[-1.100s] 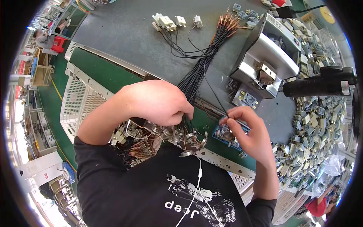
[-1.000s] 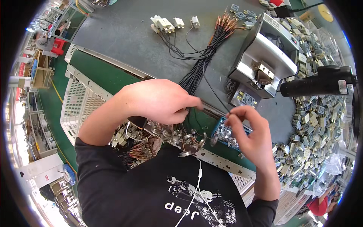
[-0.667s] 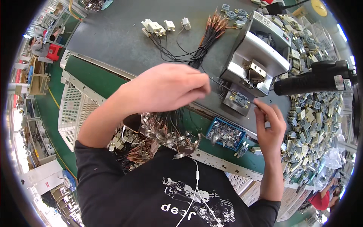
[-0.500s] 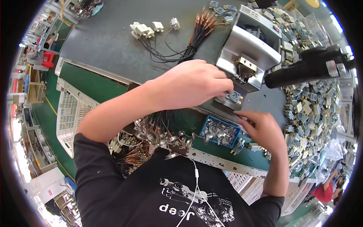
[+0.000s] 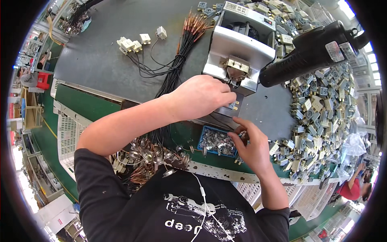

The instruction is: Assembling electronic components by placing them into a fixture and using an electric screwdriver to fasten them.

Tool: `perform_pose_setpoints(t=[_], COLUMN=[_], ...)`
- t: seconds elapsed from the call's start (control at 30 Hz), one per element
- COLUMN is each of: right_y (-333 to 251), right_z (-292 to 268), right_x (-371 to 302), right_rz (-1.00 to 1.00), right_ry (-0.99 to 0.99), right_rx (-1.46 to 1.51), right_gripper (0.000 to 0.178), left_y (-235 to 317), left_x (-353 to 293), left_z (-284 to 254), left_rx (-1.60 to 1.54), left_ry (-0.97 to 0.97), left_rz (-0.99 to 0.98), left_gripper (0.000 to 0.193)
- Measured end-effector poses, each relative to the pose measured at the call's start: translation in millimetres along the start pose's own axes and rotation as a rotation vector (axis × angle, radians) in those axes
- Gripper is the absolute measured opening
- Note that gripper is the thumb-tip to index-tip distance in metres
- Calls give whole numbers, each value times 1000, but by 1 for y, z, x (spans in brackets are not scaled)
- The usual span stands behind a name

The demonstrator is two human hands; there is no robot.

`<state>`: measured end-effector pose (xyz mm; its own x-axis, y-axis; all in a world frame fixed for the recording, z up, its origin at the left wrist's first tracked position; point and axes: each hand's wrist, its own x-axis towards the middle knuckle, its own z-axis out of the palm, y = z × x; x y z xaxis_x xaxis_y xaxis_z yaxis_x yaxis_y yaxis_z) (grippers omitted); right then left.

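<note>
My left hand [image 5: 203,98] is closed, its fingertips bent down over a grey connector block [image 5: 231,105] in front of a silver bench machine [image 5: 242,50]. The fingers cover most of that block. A cream block [image 5: 238,63] sits on the machine's front, just above the hand. Close by on the right, my right hand [image 5: 253,146] has thumb and forefinger curled around a thin black wire [image 5: 221,121]; the wire's end is hidden. Below these fingers lies a blue tray [image 5: 200,137] of small metal pieces.
A large pile of grey and cream connector blocks [image 5: 318,109] covers the right side. A black cylindrical tool [image 5: 302,52] juts in beside the machine. Black wires with copper-coloured ends [image 5: 181,56] lie left of it, near several cream blocks [image 5: 131,45]. Metal rings [image 5: 153,155] hang at the front edge.
The whole view has shifted, so the bench things appear further left. My left hand has come down over the grey connector block, hiding more of it. My right hand has moved in over the blue tray.
</note>
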<state>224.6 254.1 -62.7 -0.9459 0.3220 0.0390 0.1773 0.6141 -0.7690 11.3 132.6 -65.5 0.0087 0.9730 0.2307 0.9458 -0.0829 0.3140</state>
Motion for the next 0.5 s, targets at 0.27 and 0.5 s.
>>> perform_pose_setpoints(t=[0.27,0.5], right_y=[8,-7], right_z=[-10,-23], right_x=[-11,-8], right_rz=[54,75], right_ry=[34,42], right_rx=[136,125], right_gripper=[44,40], left_y=[6,30], left_x=[3,-20], left_z=[-2,-18], left_rx=[-36,-193], left_ry=[86,-47], left_rz=[1,56], left_gripper=[15,23])
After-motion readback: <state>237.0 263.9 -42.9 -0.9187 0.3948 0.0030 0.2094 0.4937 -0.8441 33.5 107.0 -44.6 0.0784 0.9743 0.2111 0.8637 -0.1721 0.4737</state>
